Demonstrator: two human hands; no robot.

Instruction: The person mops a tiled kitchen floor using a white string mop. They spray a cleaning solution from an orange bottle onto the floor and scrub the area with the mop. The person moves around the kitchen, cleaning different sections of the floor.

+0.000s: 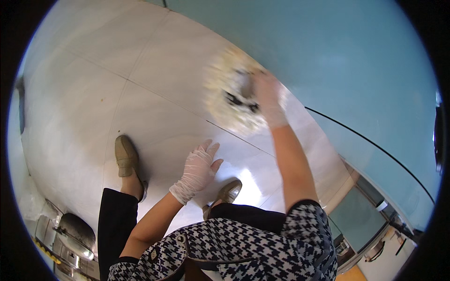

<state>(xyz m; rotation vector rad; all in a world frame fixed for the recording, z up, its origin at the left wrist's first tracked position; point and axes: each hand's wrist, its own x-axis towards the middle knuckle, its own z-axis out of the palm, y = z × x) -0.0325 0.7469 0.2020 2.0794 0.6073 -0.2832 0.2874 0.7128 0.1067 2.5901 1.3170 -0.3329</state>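
A thin see-through glove covers my right hand (269,96), which is on the right side of a round, fluffy cream-white mop head (221,105). Dark patches and a greyish middle show on the mop head; motion blurs both it and the hand, so the exact finger grip is hard to make out. The mop head is over the tiled floor (168,66), close to the foot of a blue-green cabinet (337,66). My left hand (200,168), gloved too, hangs over the floor between my shoes with its fingers apart and nothing in it.
Glossy blue-green cabinet fronts run along the upper right. My olive loafers, left (126,154) and right (228,191), stand apart on the tiles. At lower left are a dark pan (77,228) and shiny metal ware; another pot (375,251) shows at lower right.
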